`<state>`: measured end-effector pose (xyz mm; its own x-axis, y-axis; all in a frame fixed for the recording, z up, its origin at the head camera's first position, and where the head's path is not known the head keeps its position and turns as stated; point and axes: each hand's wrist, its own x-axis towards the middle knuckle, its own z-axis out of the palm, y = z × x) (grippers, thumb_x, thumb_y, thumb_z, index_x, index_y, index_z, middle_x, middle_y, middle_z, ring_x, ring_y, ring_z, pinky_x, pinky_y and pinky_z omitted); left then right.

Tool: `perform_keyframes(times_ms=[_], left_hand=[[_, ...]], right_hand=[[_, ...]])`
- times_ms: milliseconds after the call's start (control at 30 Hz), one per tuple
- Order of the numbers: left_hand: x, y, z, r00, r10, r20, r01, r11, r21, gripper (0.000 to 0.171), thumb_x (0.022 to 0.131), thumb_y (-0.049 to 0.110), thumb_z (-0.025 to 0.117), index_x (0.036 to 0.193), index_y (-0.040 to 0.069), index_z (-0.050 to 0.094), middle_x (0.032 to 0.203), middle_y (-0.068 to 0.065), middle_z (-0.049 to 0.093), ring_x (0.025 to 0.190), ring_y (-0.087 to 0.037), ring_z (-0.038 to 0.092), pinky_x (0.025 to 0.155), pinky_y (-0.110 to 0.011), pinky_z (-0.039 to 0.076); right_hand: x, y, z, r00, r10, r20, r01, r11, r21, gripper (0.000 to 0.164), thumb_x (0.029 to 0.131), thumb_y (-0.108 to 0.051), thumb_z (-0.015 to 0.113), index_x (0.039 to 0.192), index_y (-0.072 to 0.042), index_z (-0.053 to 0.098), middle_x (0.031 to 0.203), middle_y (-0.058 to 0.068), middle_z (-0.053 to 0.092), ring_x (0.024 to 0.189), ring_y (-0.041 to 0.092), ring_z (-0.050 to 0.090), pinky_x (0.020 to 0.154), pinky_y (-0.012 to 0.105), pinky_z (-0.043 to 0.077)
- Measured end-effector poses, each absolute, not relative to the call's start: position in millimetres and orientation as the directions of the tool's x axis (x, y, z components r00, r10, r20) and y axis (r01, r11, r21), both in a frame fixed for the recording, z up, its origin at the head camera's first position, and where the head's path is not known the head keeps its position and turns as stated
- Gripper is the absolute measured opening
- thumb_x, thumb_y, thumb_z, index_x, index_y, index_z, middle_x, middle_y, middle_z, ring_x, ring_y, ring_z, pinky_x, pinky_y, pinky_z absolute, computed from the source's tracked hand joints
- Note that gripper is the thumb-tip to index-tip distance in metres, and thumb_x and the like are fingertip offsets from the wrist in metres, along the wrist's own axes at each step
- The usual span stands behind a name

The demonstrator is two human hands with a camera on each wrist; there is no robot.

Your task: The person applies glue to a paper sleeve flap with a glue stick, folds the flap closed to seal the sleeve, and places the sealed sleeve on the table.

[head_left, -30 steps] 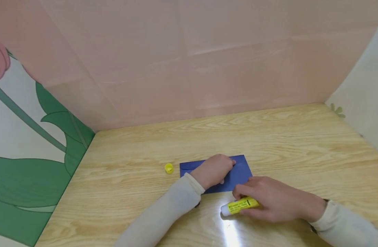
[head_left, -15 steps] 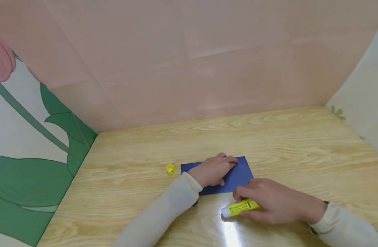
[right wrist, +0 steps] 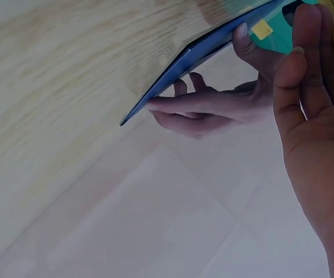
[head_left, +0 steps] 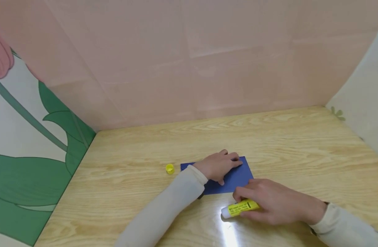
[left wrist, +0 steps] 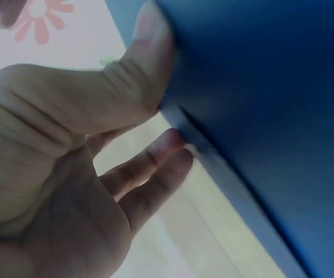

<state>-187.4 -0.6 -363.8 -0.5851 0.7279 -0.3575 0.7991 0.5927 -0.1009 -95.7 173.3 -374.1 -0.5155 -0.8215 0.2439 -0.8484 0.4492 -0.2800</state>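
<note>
A blue envelope (head_left: 238,178) lies on the table, its flap edge along the far side. My left hand (head_left: 218,166) rests across it, fingers spread near its far edge. In the left wrist view the thumb (left wrist: 149,52) lies on the blue paper and two other fingertips (left wrist: 172,139) touch its edge. My right hand (head_left: 275,202) grips a yellow glue stick (head_left: 242,207) with a white end, just in front of the envelope. In the right wrist view the envelope (right wrist: 213,46) appears edge-on, with a slight bend, under the left hand (right wrist: 224,107).
A small yellow cap (head_left: 170,168) sits on the wooden table (head_left: 130,192) left of the envelope. Behind stands a pinkish sheet (head_left: 189,68). A panel with green leaves (head_left: 19,181) borders the left side, a pale panel (head_left: 362,92) the right.
My left hand has slid slightly right along the envelope, its fingers spreading from a more curled shape. The right hand and glue stick stay almost in place.
</note>
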Motion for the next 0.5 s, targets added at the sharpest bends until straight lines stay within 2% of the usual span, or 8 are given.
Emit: perform_keyframes(times_ms=[133, 233, 500], left_hand=[[-190, 9, -361, -0.586, 0.706, -0.397, 0.795, 0.595, -0.115, 0.094, 0.073, 0.028, 0.082, 0.149, 0.033, 0.028, 0.146, 0.014, 0.03, 0.123, -0.009, 0.039, 0.099, -0.019, 0.043], [-190, 14, -360, -0.589, 0.7, -0.404, 0.794, 0.594, -0.13, 0.096, 0.071, 0.023, 0.084, 0.149, 0.032, 0.029, 0.141, 0.014, 0.032, 0.121, -0.008, 0.04, 0.098, -0.018, 0.044], [-188, 8, -363, -0.605, 0.733, -0.31, 0.79, 0.602, -0.116, 0.085, 0.072, 0.027, 0.084, 0.145, 0.027, 0.04, 0.143, 0.012, 0.04, 0.126, -0.01, 0.046, 0.105, -0.02, 0.041]], right_hand=[[-96, 173, -377, -0.486, -0.825, 0.288, -0.869, 0.421, -0.261, 0.02, 0.087, -0.041, 0.067, 0.098, -0.037, 0.051, 0.079, -0.027, 0.041, 0.071, -0.009, 0.038, 0.061, 0.009, 0.031], [-95, 172, -378, -0.493, -0.825, 0.275, -0.864, 0.425, -0.271, 0.019, 0.087, -0.041, 0.067, 0.098, -0.037, 0.051, 0.079, -0.027, 0.042, 0.071, -0.009, 0.039, 0.062, 0.009, 0.032], [-97, 176, -376, -0.539, -0.815, 0.213, -0.831, 0.472, -0.293, 0.019, 0.087, -0.045, 0.065, 0.098, -0.039, 0.051, 0.077, -0.027, 0.042, 0.069, -0.009, 0.038, 0.061, 0.009, 0.032]])
